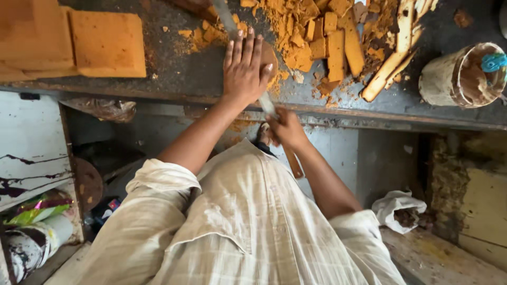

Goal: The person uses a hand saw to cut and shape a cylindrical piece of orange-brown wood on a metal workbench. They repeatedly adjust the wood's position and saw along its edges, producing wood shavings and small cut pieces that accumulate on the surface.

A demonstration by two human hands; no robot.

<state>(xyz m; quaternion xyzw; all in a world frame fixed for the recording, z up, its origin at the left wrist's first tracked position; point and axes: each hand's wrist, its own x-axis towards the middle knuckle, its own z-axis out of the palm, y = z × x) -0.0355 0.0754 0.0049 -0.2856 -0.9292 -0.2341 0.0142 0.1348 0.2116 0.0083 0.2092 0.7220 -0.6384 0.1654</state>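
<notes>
Worktop item: long knife (228,18), blade lying across the dark counter (185,74), running from about 12 o'clock down to the counter's near edge at 6 o'clock; wooden handle (293,161) hanging below the edge

Left hand (244,66): fingers spread flat and open, palm pressed down on top of the blade, over a small brown-orange lump (269,53) that shows at the hand's 3 o'clock side

Right hand (285,129): fingers curled closed around the knife where blade meets handle, just beneath the counter's front edge, at 5 o'clock from the left hand

Cut pieces (332,45): heap of orange-brown slabs, sticks and crumbs at 2 o'clock from the left hand, just beside it

Large blocks (108,42): smooth orange-brown blocks at 9 o'clock, well apart from the hands, stacked at the counter's left end

Pale sticks (391,68): long wooden-looking strips at 3 o'clock, beyond the cut heap

Round container (462,76): soiled pale tub lying tilted at far 3 o'clock, something blue (494,62) at its mouth

Below counter: crumpled white bag (398,208) at 4 o'clock; the person's pale checked shirt (237,227) fills the lower centre
</notes>
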